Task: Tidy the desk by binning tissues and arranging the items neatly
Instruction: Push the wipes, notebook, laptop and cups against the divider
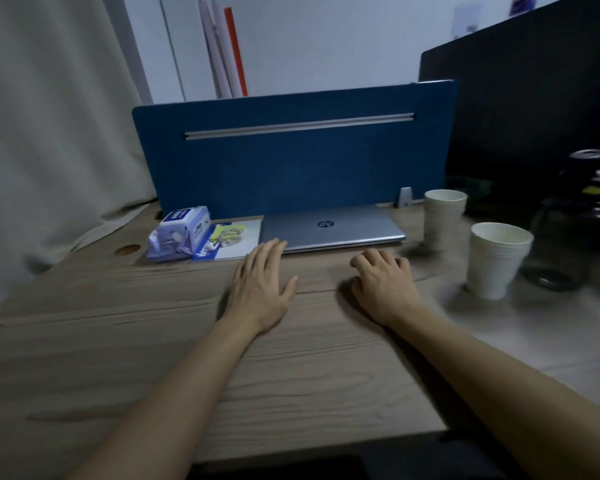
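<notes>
Viewpoint: a head-worn camera looks down over two bare forearms stretched across a wooden desk.
Left hand: the left hand lies flat with straight fingers, its fingertips at the front edge of a closed silver laptop. It grasps nothing.
Right hand: the right hand rests on the desk, just in front of the laptop, with fingers curled under. Nothing shows inside it, though the palm is hidden.
Laptop: it sits lid down against a blue divider panel at the back of the desk.
Tissue pack: a soft pack of tissues lies to the left of the laptop, partly on a flat booklet that lies beside the laptop.
Loose tissues: none are visible on the desk, and no bin is in view.
Cups: two stacks of paper cups stand upright on the right, apart from each other; a dark bottle stands just beyond them.
Step in hand: judging from the layout, the arranging part, with the laptop being squared against the panel or just finished.
Next move: probably lining up the cup stacks together, which calls for a light grip so the thin cups do not crush or tip.
</notes>
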